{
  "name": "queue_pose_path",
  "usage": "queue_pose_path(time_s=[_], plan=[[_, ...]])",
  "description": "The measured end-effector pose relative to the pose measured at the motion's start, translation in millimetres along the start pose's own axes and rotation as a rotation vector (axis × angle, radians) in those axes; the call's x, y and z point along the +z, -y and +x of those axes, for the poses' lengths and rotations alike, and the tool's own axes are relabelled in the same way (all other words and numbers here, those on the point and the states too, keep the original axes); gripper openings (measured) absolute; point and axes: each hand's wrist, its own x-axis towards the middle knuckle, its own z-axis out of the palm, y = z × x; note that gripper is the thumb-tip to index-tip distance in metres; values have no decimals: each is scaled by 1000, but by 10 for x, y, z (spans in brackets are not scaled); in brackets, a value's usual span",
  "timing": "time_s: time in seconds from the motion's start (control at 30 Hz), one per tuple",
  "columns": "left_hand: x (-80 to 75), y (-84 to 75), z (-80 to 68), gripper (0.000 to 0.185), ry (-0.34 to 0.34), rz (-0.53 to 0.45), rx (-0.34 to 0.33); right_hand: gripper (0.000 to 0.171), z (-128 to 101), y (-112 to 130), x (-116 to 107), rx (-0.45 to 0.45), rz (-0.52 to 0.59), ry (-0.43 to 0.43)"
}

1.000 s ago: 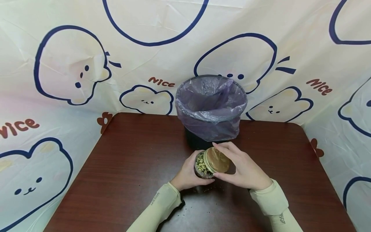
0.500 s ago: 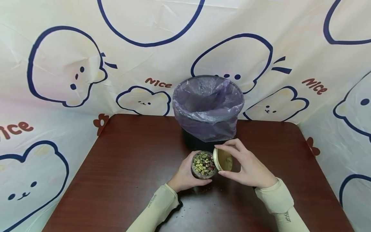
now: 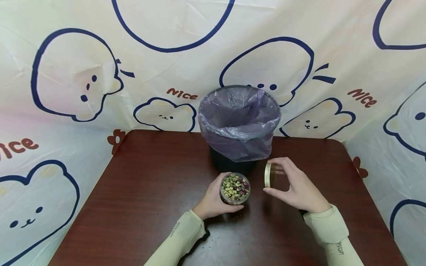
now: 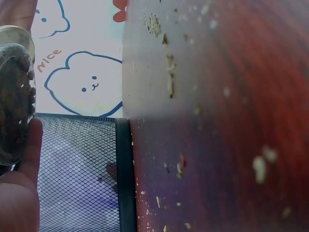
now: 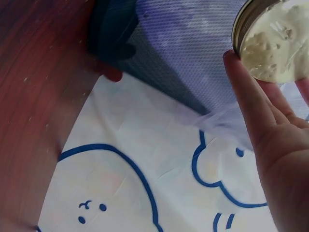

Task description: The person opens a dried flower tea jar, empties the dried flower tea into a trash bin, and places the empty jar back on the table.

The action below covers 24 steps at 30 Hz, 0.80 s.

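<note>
My left hand (image 3: 213, 199) grips a clear jar (image 3: 235, 188) in front of the bin. Greenish-yellow dried bits with a few dark red ones, like dried flower tea, fill it up to near the open mouth. In the left wrist view the jar's side (image 4: 14, 106) shows at the left edge, with the thumb and fingers round it. To the right, my right hand (image 3: 297, 186) pinches a gold round lid (image 3: 267, 175) by its rim, tilted up on edge and apart from the jar. The lid's face (image 5: 277, 46) looks shiny in the right wrist view.
A black mesh bin (image 3: 229, 162) lined with a purple plastic bag (image 3: 239, 142) stands at the back of the brown table (image 3: 159, 166). Small crumbs (image 4: 170, 72) lie scattered on the tabletop. A cartoon-printed cloth (image 3: 179, 22) hangs round the back and sides.
The right hand has lifted the lid off the jar's mouth and carried it to the right, turning it on edge. The jar stays in the left hand at nearly the same place.
</note>
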Motion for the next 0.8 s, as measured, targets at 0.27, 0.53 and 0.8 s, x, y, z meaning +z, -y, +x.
queue_pose_path(time_s=[0.27, 0.53, 0.8], plan=[[-4, -24, 15, 91, 4, 6, -1, 77, -11, -206, -67, 148, -141, -78], [6, -34, 26, 92, -2, 11, 17, 77, -44, -397, -71, 255, -153, -98], [14, -26, 20, 92, 3, -5, 9, 76, -76, -532, -49, 277, -137, -109]])
